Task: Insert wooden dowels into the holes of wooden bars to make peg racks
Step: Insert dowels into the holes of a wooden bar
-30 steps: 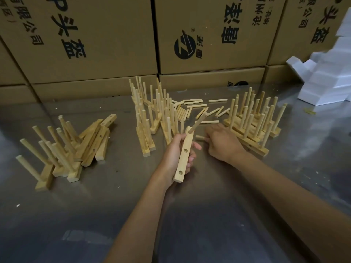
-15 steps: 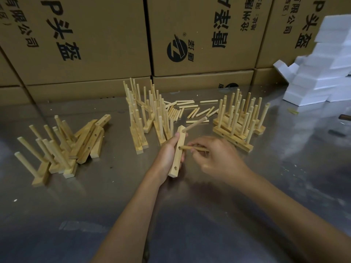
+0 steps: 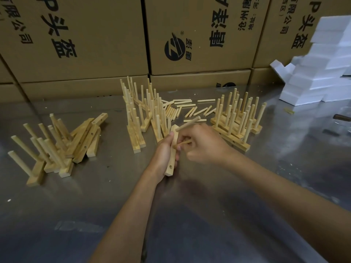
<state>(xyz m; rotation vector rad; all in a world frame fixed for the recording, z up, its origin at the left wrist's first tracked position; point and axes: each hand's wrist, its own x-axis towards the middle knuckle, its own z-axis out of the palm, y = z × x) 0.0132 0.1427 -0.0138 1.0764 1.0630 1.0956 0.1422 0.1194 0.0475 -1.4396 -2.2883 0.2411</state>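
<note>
Bar gripped in left hand, long axis running away from viewer; right hand fingers pinch dowel crosswise at bar.

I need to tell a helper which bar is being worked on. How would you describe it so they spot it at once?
Start at the steel table, near its middle. The bar stands in the left hand, off the surface. Unlike the racks around it, it carries one dowel on top, with a second going in.

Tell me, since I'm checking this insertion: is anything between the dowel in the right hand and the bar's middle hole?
Nothing visible. The right hand pinches the dowel with its tip at the bar, which the left hand grips; fingers hide the hole itself.
</note>
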